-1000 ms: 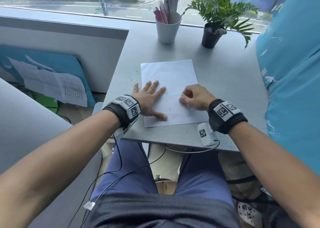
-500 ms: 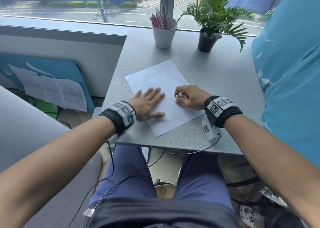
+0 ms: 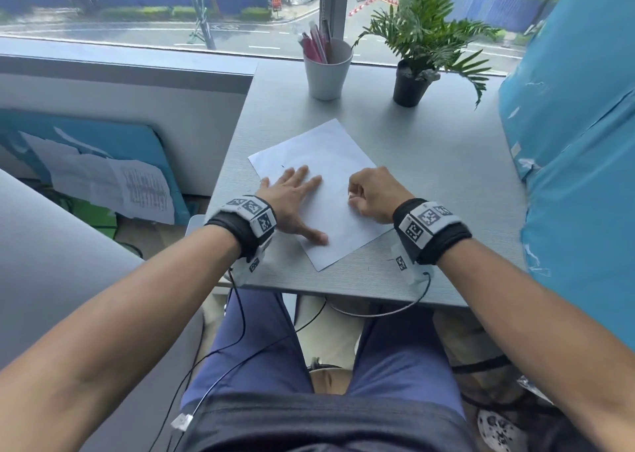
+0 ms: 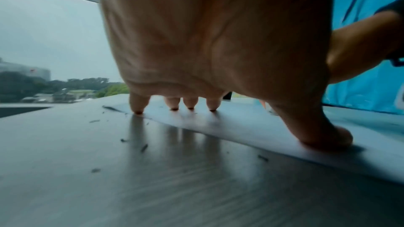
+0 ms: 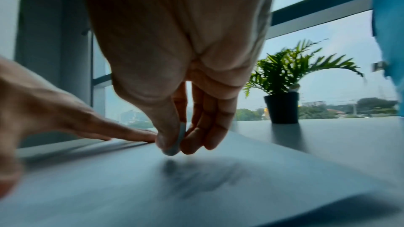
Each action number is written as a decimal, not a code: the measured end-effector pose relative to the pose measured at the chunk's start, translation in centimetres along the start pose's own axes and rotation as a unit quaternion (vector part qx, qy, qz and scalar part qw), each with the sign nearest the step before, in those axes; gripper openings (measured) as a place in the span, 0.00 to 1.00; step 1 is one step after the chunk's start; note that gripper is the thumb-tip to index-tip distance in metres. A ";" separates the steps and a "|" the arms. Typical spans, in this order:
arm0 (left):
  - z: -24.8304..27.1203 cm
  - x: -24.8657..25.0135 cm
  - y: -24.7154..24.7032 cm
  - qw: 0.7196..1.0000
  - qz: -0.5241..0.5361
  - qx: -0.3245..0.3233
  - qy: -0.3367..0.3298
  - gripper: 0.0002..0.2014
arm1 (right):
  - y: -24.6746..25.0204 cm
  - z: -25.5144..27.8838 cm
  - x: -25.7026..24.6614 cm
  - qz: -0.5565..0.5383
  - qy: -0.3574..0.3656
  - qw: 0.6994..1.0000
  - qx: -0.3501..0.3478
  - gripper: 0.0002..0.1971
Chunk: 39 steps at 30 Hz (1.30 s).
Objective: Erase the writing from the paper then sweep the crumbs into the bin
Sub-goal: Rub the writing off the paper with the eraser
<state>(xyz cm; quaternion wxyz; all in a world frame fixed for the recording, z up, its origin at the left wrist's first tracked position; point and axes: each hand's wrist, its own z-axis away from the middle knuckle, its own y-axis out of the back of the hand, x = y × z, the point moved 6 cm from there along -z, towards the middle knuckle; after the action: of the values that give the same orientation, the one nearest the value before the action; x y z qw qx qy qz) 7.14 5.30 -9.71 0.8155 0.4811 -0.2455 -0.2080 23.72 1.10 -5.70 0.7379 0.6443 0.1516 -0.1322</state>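
Note:
A white sheet of paper point(image 3: 330, 162) lies turned at an angle on the grey desk point(image 3: 429, 183). My left hand point(image 3: 292, 197) rests flat on its left part, fingers spread and straight, thumb near the lower edge; the fingertips point(image 4: 172, 104) press the paper point(image 4: 273, 137). My right hand point(image 3: 372, 193) is curled over the sheet's right part and pinches a small pale eraser point(image 5: 177, 142) between thumb and fingers, its tip just above the paper point(image 5: 196, 187). Dark eraser crumbs point(image 4: 143, 148) lie scattered on the desk left of the sheet.
A white cup of pens point(image 3: 328, 70) and a potted plant point(image 3: 412, 83) stand at the back of the desk by the window. A blue covered surface point(image 3: 577, 142) borders the desk on the right. Papers point(image 3: 113, 183) lean by the wall, low on the left.
The paper has been turned from square to the desk to a clear slant, its top swinging left. Both hands stayed on it, the right one still pinching the eraser.

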 end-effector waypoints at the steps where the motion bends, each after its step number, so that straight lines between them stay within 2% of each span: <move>1: 0.1 0.5 0.1 1.000 0.001 0.013 -0.016 0.69 | -0.4 0.4 -0.6 -0.008 0.003 1.000 0.002 0.03; 4: 0.4 2.2 -0.3 0.994 0.000 0.015 -0.107 0.63 | -1.3 0.9 -1.3 -0.013 -0.003 1.000 0.003 0.05; 5: 0.4 2.4 -0.7 0.993 -0.001 0.008 -0.117 0.61 | -1.2 0.7 -0.8 -0.020 -0.020 1.000 0.012 0.06; 9: 0.1 2.6 -1.0 0.996 0.000 0.013 -0.085 0.61 | -0.9 0.9 -0.6 -0.038 -0.045 0.997 0.044 0.07; 12: -0.1 2.8 -0.9 0.997 -0.011 0.007 -0.073 0.62 | -1.9 1.9 -2.3 -0.052 -0.005 0.999 -0.014 0.07; 13: 0.0 2.8 -0.9 0.997 -0.011 0.004 -0.071 0.62 | -1.8 1.7 -1.9 -0.055 -0.011 0.998 -0.016 0.06; 16: 0.0 3.0 -1.0 0.998 -0.007 0.003 -0.066 0.62 | -0.8 1.2 -0.3 -0.075 -0.057 0.995 0.030 0.08; 20: 0.1 2.8 -1.0 0.998 -0.011 0.001 -0.067 0.63 | -2.4 2.2 -2.6 -0.062 -0.005 0.997 -0.049 0.06; 24: 0.0 3.2 -1.0 0.998 -0.015 -0.003 -0.058 0.62 | -1.0 1.6 -0.7 -0.086 -0.073 0.993 0.020 0.08; 27: 0.3 3.2 -0.8 0.998 -0.022 -0.004 -0.057 0.62 | -2.7 2.5 -3.3 -0.053 -0.011 0.997 -0.047 0.08; 28: 0.2 3.2 -0.9 0.998 -0.020 -0.005 -0.057 0.62 | -2.5 2.5 -3.2 -0.051 -0.016 0.997 -0.048 0.08; 30: 0.1 3.2 -1.1 0.998 -0.013 -0.010 -0.054 0.63 | -1.2 1.7 -1.2 -0.080 -0.070 0.994 -0.007 0.07; 32: 0.1 3.2 -1.1 0.999 -0.012 -0.009 -0.051 0.63 | -0.8 1.6 -0.9 -0.084 -0.083 0.993 0.026 0.08; 35: 0.3 3.4 -0.9 0.998 -0.015 -0.010 -0.053 0.62 | -2.5 2.8 -3.5 -0.043 -0.017 0.998 -0.049 0.09; 36: 0.3 3.5 -0.9 0.998 -0.014 -0.010 -0.053 0.63 | -2.3 2.8 -3.2 -0.044 -0.027 0.997 -0.055 0.09; 39: 0.3 3.7 -0.9 0.999 -0.011 -0.016 -0.045 0.63 | -0.9 1.8 -0.8 -0.078 -0.086 0.993 0.013 0.08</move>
<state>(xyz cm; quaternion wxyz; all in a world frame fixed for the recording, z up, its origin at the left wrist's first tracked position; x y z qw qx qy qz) 9.78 2.59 -9.66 0.8090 0.4603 -0.2736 -0.2424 22.70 -0.83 -5.92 0.7272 0.6264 0.1358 -0.2459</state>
